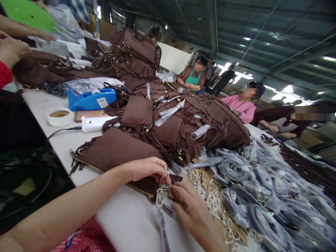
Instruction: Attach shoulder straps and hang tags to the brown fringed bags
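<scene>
Two bare hands work on a brown fringed suede bag at the near edge of a white table.

The left hand (147,169) pinches a thin strap end just above a gold oval metal ring (159,197). The right hand (189,206) pinches a small brown tag beside the ring. The brown fringed suede bag (115,148) lies flat on the white table (126,217), under both hands. More brown bags are piled behind it. A blue tape holder (90,99) sits farther back. Grey wrapped straps (262,189) lie to the right.

Both forearms are bare, above a red patterned garment (86,238).
</scene>
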`<state>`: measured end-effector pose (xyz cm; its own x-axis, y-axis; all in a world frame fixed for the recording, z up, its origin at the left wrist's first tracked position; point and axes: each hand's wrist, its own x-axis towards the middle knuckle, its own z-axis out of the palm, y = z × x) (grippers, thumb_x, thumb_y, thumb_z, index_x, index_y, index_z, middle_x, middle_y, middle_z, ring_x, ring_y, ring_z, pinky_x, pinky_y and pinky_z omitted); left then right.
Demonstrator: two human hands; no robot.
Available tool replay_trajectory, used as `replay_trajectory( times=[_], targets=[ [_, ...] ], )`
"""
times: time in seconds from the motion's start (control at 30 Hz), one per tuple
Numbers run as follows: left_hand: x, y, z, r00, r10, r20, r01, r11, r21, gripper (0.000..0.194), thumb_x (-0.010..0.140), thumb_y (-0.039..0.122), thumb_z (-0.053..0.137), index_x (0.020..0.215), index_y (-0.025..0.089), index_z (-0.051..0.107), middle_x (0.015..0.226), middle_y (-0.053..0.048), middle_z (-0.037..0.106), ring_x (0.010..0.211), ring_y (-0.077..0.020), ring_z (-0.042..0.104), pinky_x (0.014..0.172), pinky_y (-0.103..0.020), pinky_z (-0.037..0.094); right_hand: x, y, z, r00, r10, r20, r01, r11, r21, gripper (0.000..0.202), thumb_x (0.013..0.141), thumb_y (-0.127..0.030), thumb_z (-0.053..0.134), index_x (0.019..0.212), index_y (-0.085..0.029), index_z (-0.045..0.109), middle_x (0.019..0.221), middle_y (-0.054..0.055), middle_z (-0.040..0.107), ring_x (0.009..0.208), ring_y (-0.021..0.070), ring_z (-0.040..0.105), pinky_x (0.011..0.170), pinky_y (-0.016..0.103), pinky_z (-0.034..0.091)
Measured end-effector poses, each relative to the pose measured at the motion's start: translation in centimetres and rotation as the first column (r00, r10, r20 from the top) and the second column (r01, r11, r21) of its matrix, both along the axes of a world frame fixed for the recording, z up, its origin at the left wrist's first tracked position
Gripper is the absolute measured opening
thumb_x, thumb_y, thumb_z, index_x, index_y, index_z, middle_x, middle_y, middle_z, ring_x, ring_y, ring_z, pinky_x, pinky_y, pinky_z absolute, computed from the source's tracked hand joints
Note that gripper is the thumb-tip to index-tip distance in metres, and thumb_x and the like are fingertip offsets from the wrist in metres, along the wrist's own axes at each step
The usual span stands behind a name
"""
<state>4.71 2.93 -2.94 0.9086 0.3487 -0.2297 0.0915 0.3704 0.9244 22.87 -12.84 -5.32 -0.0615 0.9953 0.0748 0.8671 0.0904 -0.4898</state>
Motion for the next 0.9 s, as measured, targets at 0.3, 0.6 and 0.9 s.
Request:
replay_trajectory(
  times=[0.3,0.6,0.9],
  targets=[
    [-0.1,-0.2,0.2,1.000,0.003,-0.022,-0.003,1.000,0.001,0.021,0.065,0.030,0.067,0.067,0.014,0.054,0.102,-0.010,0.074,0.059,-0.0087,0.062,0.050,-0.019,0.036,-1.3,1.2,-0.1,0.921,-0.070,0.384,-0.039,0.962,0.270,0.021,0.092,-0.014,0.045,0.093,-0.021,0.065,0.102,0.009,0.069,0.098,0.0269,0.062,0.089,0.043,0.044],
    [0.0,-0.3,-0.7,1.000,-0.010,-0.020,0.011,0.998,0.057,0.026,0.059,0.020,0.059,0.084,0.014,0.064,0.081,-0.002,0.071,0.052,-0.0102,0.064,0.041,-0.016,0.036,-1.2,1.3,-1.4,0.957,-0.227,0.179,0.154,0.925,0.347,0.034,0.101,-0.030,0.033,0.083,-0.023,0.060,0.069,0.002,0.062,0.057,0.0163,0.060,0.051,0.026,0.039],
    [0.0,-1.5,-0.5,0.998,-0.035,0.051,0.017,0.949,0.315,0.040,0.059,0.012,0.066,0.099,0.015,0.064,0.080,0.001,0.068,0.062,-0.0112,0.060,0.053,-0.017,0.045,-3.6,2.8,-1.1,0.939,-0.153,-0.307,0.248,0.921,0.300,0.013,0.094,-0.025,0.049,0.101,-0.021,0.058,0.078,0.001,0.070,0.058,0.0134,0.065,0.053,0.021,0.050]
  ],
)
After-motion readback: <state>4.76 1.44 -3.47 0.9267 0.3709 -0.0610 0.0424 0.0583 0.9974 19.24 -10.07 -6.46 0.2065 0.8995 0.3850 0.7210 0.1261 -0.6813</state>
